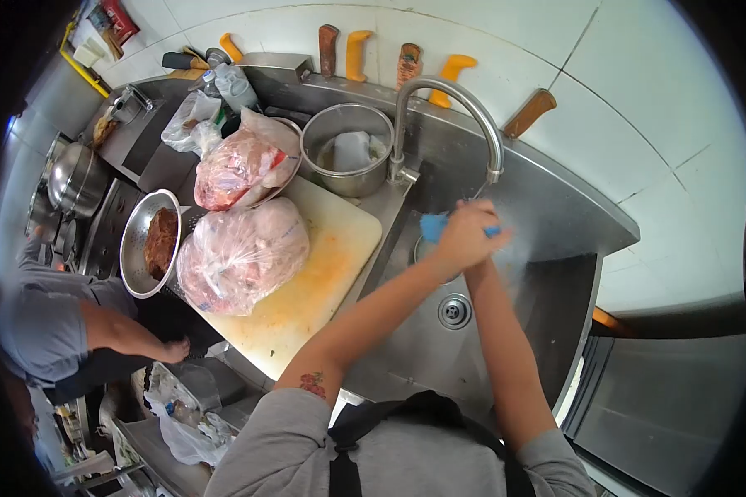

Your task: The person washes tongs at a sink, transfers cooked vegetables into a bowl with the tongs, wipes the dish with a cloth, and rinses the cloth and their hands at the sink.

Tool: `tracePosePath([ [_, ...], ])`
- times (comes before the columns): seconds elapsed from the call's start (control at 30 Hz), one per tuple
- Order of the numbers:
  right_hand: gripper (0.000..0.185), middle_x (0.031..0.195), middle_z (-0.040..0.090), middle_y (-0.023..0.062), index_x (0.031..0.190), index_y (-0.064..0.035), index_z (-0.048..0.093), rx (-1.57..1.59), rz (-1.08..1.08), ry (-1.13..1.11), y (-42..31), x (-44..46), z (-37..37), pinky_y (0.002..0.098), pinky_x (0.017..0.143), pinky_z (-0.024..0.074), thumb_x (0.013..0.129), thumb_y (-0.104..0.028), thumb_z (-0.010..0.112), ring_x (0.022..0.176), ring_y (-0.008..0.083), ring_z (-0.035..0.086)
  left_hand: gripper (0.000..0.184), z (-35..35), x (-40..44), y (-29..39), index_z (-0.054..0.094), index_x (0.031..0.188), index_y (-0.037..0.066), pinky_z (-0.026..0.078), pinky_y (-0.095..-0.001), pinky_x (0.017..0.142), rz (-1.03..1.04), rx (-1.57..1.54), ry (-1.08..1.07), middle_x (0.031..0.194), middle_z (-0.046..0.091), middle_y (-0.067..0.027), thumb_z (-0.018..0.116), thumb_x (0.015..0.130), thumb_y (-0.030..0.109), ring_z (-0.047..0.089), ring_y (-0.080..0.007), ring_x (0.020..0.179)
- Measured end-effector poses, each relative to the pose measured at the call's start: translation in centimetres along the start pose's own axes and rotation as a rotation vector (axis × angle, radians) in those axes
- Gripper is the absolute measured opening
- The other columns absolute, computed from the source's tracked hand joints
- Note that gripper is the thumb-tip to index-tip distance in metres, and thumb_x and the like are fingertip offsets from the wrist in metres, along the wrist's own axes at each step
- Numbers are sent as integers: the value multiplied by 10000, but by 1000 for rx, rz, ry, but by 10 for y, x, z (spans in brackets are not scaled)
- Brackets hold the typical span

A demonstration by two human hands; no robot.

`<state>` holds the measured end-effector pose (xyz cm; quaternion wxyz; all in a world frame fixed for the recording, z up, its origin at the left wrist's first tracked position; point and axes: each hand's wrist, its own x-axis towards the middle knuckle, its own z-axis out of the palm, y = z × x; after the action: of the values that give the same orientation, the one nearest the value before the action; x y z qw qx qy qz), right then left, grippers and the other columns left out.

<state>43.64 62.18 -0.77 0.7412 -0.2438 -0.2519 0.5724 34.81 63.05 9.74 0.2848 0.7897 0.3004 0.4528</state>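
Note:
Under the arched faucet (pixel 493 170), my two hands are pressed together over the steel sink (pixel 406 331). My left hand (pixel 462 236) is closed around a bright blue cloth (pixel 433 225), part of which sticks out to its left. More blue shows between the fingers on the right side. Largely covered by the left, my right hand (pixel 496 242) is closed against the same cloth; its fingers are partly hidden and blurred. Spray blurs the area beside my hands. The round drain (pixel 454 311) lies below them.
Left of the sink, bags of raw meat (pixel 244 257) rest on a stained cutting board (pixel 331 248). A steel pot (pixel 348 149) and a colander with dark meat (pixel 159 244) stand nearby. Knife handles (pixel 356 56) line the wall edge. Another person's arm (pixel 124 331) is at far left.

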Motion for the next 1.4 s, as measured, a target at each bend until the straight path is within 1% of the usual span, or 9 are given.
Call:
tracePosePath([
  [0.1, 365, 1000, 571, 106, 1099, -48, 506, -435, -128, -79, 18, 1, -22, 388, 800, 484, 836, -289, 587, 873, 249, 583, 254, 12, -4, 19, 607, 649, -8, 451, -363, 658, -110, 54, -131, 626, 572, -111, 670, 723, 227, 576, -302, 635],
  [0.23, 350, 971, 566, 72, 1057, -62, 526, -27, 327, 560, -22, -3, 64, 342, 805, 460, 844, -336, 578, 920, 185, 564, 268, -2, 6, -31, 621, 669, -9, 458, -372, 571, -305, -197, 137, 645, 616, -123, 665, 732, 248, 580, -316, 577],
  [0.47, 342, 961, 577, 58, 999, -58, 559, -27, 386, 438, -38, -6, 84, 343, 808, 447, 850, -365, 584, 889, 194, 568, 380, 16, 18, -70, 675, 753, 36, 407, -399, 811, -210, -70, 275, 746, 646, -152, 545, 843, 380, 606, -307, 701],
  [0.57, 374, 964, 572, 56, 1024, -65, 542, -201, 326, 385, -41, 2, 74, 347, 818, 446, 842, -386, 598, 884, 203, 571, 474, 9, 11, -61, 665, 731, 17, 447, -413, 700, -697, -512, 152, 768, 637, -155, 489, 862, 437, 607, -327, 730],
  [0.73, 368, 969, 563, 53, 1000, -79, 540, -12, 340, 637, -63, 10, 71, 349, 781, 462, 827, -395, 615, 867, 202, 563, 350, -20, -8, -54, 637, 665, 10, 447, -360, 666, -325, 48, 46, 693, 588, -134, 612, 809, 328, 580, -300, 680],
  [0.97, 262, 963, 567, 67, 910, -81, 551, 395, 137, 60, -6, 0, 22, 347, 746, 481, 819, -323, 600, 842, 207, 575, 254, 16, -11, 4, 571, 607, -18, 424, -324, 524, 121, -10, 114, 553, 525, -134, 702, 710, 173, 540, -267, 503],
  [1.03, 250, 965, 568, 70, 908, -79, 553, 595, 80, -180, -1, -6, 35, 347, 745, 484, 815, -308, 595, 846, 207, 578, 232, 15, -3, -17, 573, 613, -17, 414, -318, 510, 18, -73, 210, 549, 511, -139, 676, 731, 154, 528, -237, 491],
  [1.13, 262, 982, 574, 53, 927, -85, 559, 53, 327, 518, -16, 1, 55, 353, 774, 478, 813, -319, 587, 911, 192, 574, 249, 1, 12, -49, 562, 609, -21, 402, -314, 499, -386, -295, 308, 516, 483, -130, 622, 787, 142, 481, -190, 456],
  [1.4, 331, 988, 584, 37, 1003, -105, 562, -24, 401, 256, -50, 0, 99, 360, 838, 446, 829, -381, 620, 941, 173, 563, 487, 33, 18, -97, 622, 781, 27, 434, -338, 603, -526, -557, 195, 722, 583, -139, 439, 876, 467, 550, -250, 634],
])
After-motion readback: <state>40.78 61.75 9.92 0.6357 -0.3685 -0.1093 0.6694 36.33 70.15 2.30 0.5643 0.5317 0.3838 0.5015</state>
